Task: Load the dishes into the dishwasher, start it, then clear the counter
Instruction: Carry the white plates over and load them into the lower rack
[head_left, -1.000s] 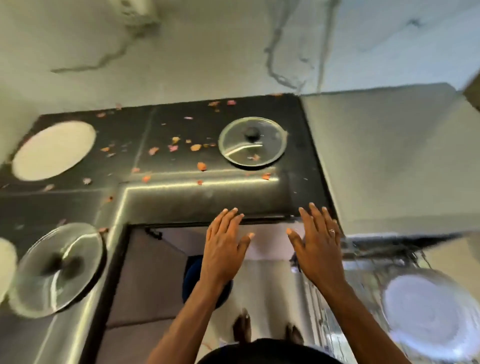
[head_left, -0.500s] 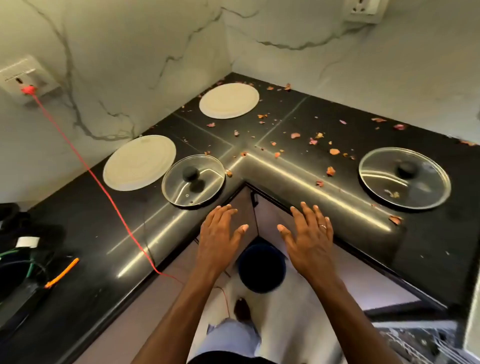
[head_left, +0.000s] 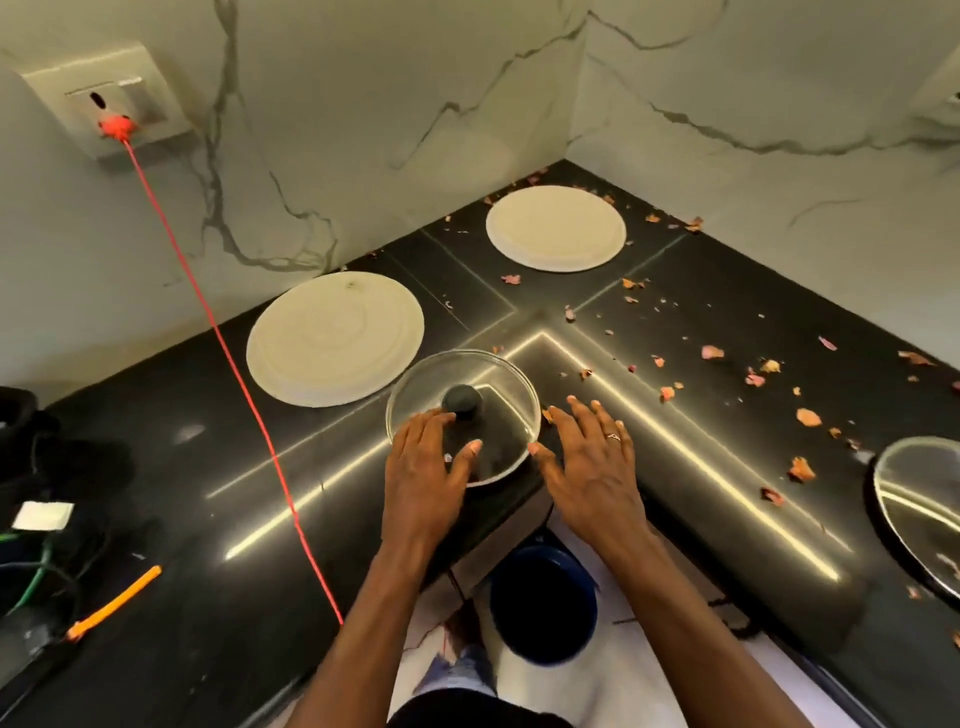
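The glass pot lid (head_left: 464, 417) sits at the inner corner of the black counter (head_left: 171, 499), right by the edge. Left hand (head_left: 427, 467) is spread over it, fingers loose near the black knob (head_left: 462, 400), gripping nothing. Right hand (head_left: 592, 462) hovers open beside the rim. Likely stiff, slick, breakable (grab the knob, not the glass).

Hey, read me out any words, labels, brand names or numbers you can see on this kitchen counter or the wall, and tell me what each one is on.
No text here can be read.
Wall socket plate: a small dark mark near its top edge, too blurred to read.
White tag on the dark gear at the left: looks blank, no readable print.
Near plate, far plate, glass lid: no lettering visible.
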